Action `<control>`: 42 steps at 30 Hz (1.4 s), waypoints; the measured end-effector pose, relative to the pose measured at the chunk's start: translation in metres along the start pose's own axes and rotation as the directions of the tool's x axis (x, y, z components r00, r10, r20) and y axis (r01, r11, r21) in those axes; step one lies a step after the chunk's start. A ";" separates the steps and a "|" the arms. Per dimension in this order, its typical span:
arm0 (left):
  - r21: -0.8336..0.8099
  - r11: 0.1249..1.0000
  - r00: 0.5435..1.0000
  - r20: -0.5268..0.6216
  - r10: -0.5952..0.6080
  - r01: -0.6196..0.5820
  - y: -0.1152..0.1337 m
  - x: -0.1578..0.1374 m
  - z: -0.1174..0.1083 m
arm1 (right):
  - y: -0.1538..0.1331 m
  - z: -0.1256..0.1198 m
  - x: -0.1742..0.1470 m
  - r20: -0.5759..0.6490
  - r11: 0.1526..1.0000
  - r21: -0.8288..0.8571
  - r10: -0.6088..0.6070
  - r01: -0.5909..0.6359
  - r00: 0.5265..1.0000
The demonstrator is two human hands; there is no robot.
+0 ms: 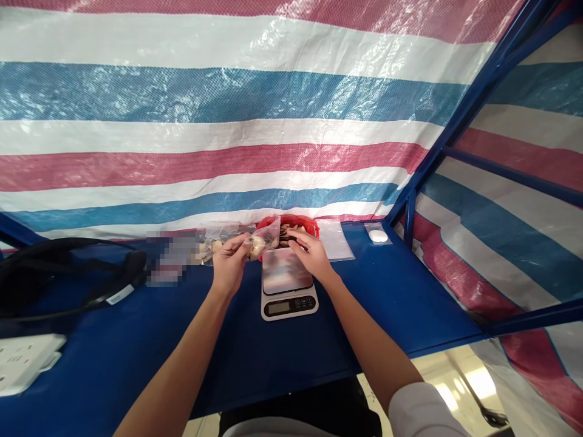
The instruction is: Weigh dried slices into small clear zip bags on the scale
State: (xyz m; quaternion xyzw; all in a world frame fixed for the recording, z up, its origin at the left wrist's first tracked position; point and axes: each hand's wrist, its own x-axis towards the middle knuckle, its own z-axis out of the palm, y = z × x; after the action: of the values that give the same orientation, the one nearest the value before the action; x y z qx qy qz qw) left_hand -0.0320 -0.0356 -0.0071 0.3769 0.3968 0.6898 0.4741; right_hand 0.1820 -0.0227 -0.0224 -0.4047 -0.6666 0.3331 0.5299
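A clear plastic bag [268,233] with pale pieces at its bottom is pinched between the thumb and fingers of my left hand [231,260]. It is raised over the back left of a white kitchen scale [290,308], whose plate carries nothing I can make out. Just behind the scale is a red mesh-like basket [314,226] of brown and pale dried slices [286,235]. My right hand [312,254] reaches over its front edge, fingers stretched toward the slices and thumb a little apart. Its fingertips are small in view; I see nothing held in them.
Filled clear bags [208,250] lie left of the basket, and flat plastic bags [339,240] lie to its right. Farther right is a small white item on a clear bag [378,236]. Black straps [68,276] and a white power strip [27,361] occupy the left side.
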 end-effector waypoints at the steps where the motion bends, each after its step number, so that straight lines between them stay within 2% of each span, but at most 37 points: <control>1: -0.032 0.999 0.999 0.011 -0.032 0.032 -0.001 -0.001 0.001 | 0.003 0.003 0.001 -0.010 0.998 0.059 0.037 -0.036 0.999; 5: -0.117 0.979 0.984 0.077 -0.159 0.168 -0.007 -0.004 -0.001 | 0.013 0.012 0.004 -0.040 0.951 0.285 0.136 -0.119 0.990; 12: -0.117 0.941 0.937 0.195 -0.291 0.317 -0.017 -0.007 -0.009 | 0.022 0.010 0.003 0.016 0.919 0.339 0.209 -0.202 0.978; 15: -0.134 0.928 0.927 0.195 -0.320 0.349 -0.018 -0.007 -0.012 | 0.022 0.006 0.001 -0.006 0.890 0.397 0.248 -0.225 0.969; 19: -0.106 0.943 0.944 0.134 -0.301 0.316 -0.018 -0.007 -0.016 | 0.020 0.004 0.001 -0.062 0.868 0.422 0.316 -0.262 0.947; 23: -0.025 0.973 0.973 0.048 -0.226 0.228 -0.014 -0.005 -0.023 | 0.013 0.005 0.001 -0.062 0.848 0.418 0.383 -0.324 0.922; 26: 0.100 0.992 0.997 0.004 -0.078 0.077 -0.010 -0.003 -0.028 | 0.008 0.007 0.001 -0.039 0.836 0.410 0.416 -0.364 0.909; 28: 0.236 0.970 0.999 -0.001 0.054 -0.052 -0.006 -0.002 -0.031 | 0.005 0.008 0.001 -0.022 0.834 0.404 0.421 -0.377 0.907; 31: 0.485 0.841 0.967 0.042 0.253 -0.241 0.003 -0.003 -0.030 | 0.002 0.008 0.001 0.001 0.834 0.388 0.425 -0.392 0.905; 33: 0.631 0.692 0.926 0.123 0.357 -0.351 0.010 -0.005 -0.024 | 0.001 0.008 0.002 0.012 0.837 0.367 0.431 -0.405 0.902; 35: 0.710 0.542 0.878 0.240 0.415 -0.450 0.017 -0.009 -0.015 | 0.001 0.008 0.004 0.021 0.844 0.351 0.426 -0.405 0.905; 37: 0.689 0.512 0.853 0.341 0.395 -0.513 0.021 -0.012 -0.003 | 0.001 0.009 0.006 0.035 0.851 0.347 0.409 -0.395 0.912; 40: 0.624 0.580 0.836 0.509 0.206 -0.524 0.020 -0.012 0.016 | -0.001 0.010 0.009 0.050 0.856 0.350 0.388 -0.380 0.920; 42: 0.611 0.580 0.813 0.558 0.169 -0.539 0.016 -0.010 0.026 | -0.004 0.011 0.011 0.049 0.858 0.348 0.387 -0.379 0.921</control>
State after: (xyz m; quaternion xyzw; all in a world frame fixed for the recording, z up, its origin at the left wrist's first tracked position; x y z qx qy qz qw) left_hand -0.0119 -0.0439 0.0168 0.7559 0.4387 0.4426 0.2008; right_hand 0.1692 -0.0147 -0.0167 -0.4319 -0.4967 0.5403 0.5242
